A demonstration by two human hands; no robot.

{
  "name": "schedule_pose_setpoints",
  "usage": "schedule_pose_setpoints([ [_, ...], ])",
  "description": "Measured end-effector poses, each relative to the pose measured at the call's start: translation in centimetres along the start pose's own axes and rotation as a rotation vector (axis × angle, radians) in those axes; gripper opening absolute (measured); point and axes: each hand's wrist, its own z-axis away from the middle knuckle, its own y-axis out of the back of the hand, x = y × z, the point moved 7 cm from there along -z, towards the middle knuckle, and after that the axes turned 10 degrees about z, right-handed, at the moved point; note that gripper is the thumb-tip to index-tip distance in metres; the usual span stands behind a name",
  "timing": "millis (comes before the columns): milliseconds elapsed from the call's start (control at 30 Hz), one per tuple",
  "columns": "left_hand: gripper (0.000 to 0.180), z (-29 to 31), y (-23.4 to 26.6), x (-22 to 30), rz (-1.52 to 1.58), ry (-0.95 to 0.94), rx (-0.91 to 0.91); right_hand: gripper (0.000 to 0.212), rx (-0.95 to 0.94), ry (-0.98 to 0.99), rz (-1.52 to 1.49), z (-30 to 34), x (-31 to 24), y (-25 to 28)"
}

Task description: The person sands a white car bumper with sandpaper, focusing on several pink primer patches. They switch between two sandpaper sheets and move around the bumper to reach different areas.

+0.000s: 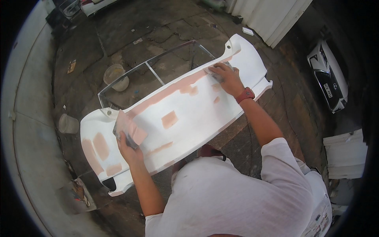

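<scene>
A white car bumper [197, 114] with several pink filler patches lies slantwise before me, propped on a metal frame stand [154, 73]. My left hand [129, 152] grips a flat putty board [133, 128] that has pink filler on it, over the bumper's left part. My right hand [229, 79], with a red watch on the wrist, is at the bumper's far edge, right of the middle. Its fingers press a thin greyish flat piece [216, 75] against the surface beside a long pink strip. The exact kind of that piece is partly hidden by the fingers.
Beyond the frame stands a whitish bucket [117, 79], and another bucket [68, 124] sits by the left wall. A tray of tools [82, 193] rests at lower left. A white car front piece [328, 77] is at far right, near white corrugated panels [272, 19].
</scene>
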Motion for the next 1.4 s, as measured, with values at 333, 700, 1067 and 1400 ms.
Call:
schedule_pose_setpoints([
  [333, 0.054, -0.4, 0.4, 0.0, -0.014, -0.021, 0.014, 0.070, -0.059, 0.006, 0.023, -0.8, 4.8, 0.8],
  [700, 0.053, -1.0, 1.4, -0.1, -0.006, -0.059, 0.063, 0.073, -0.103, 0.097, 0.033, -0.3, 7.9, 0.0],
  [1067, 0.057, -1.4, 2.8, 0.4, -0.074, -0.105, 0.102, 0.076, -0.086, 0.099, -0.013, -0.8, 11.6, -0.8],
  [1400, 0.052, -0.1, 2.5, 0.3, -0.041, -0.118, 0.147, 0.076, -0.036, 0.056, -0.022, -1.4, 15.0, -1.6],
])
